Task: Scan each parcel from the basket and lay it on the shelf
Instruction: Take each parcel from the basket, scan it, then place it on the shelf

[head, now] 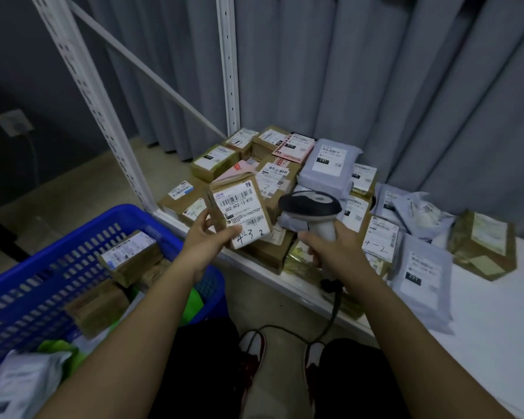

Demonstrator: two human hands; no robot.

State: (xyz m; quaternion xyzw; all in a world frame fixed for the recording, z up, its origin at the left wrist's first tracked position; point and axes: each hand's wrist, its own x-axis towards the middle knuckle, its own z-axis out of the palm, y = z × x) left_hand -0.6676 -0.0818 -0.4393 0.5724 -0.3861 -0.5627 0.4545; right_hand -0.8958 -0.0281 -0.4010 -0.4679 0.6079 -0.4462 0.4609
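2 hands (208, 237): labelled parcel (239, 214), scanner (310, 207).

A left hand (208, 237) holds a labelled cardboard parcel (239, 211) beside a scanner (313, 208) gripped by the right hand (333, 246), above a parcel-strewn shelf (496, 300).

The brown box (238, 213) I hold in my left hand (208, 237) has a white label. It reads 502-602-12-815, and someone wrote 4-3 2 below by hand. A grey bag (330, 167) on the shelf (496, 297) has a black tag reading 231. Another grey bag (421, 276) near me reads 231 too. A label (378, 240) by my right hand (333, 249) has 4-2 written on it.
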